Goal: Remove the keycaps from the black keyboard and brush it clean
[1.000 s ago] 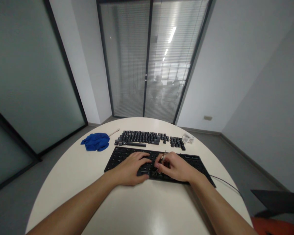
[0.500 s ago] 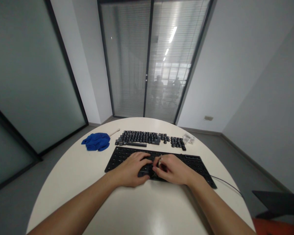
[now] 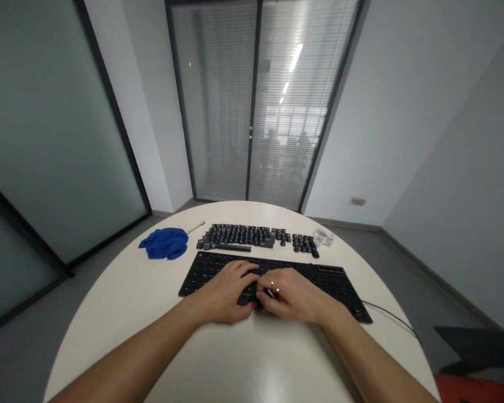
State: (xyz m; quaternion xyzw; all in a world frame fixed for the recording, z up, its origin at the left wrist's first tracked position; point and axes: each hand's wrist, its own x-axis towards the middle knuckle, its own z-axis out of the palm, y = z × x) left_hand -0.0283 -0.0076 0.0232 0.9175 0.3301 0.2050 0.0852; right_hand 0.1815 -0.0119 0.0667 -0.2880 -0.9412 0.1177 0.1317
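A black keyboard base [image 3: 344, 294] with its keycaps off lies in front of me. My left hand [image 3: 227, 288] rests on its middle, fingers stretched over the board and apart, thumb by the near edge. Close beside it, my right hand [image 3: 292, 294] is closed, its fingertips bent down onto the board. A small dark thing [image 3: 269, 292] with a bright spot shows between those fingers; its kind is hidden. Beyond the base, the removed black keycaps [image 3: 241, 235] lie in rows, with a long space bar [image 3: 234, 247] along their near side.
To the left lies a crumpled blue cloth [image 3: 166, 243], with a thin pale stick [image 3: 196, 226] beside it. Behind the keycaps at right is a clear plastic piece [image 3: 323, 237]. A cable [image 3: 390, 316] runs off the right side of the round white table [image 3: 218, 364].
My right hand has turned knuckles-up and lowered slightly, its fingers drawn closer together and a little nearer my left hand. My left hand has barely moved.
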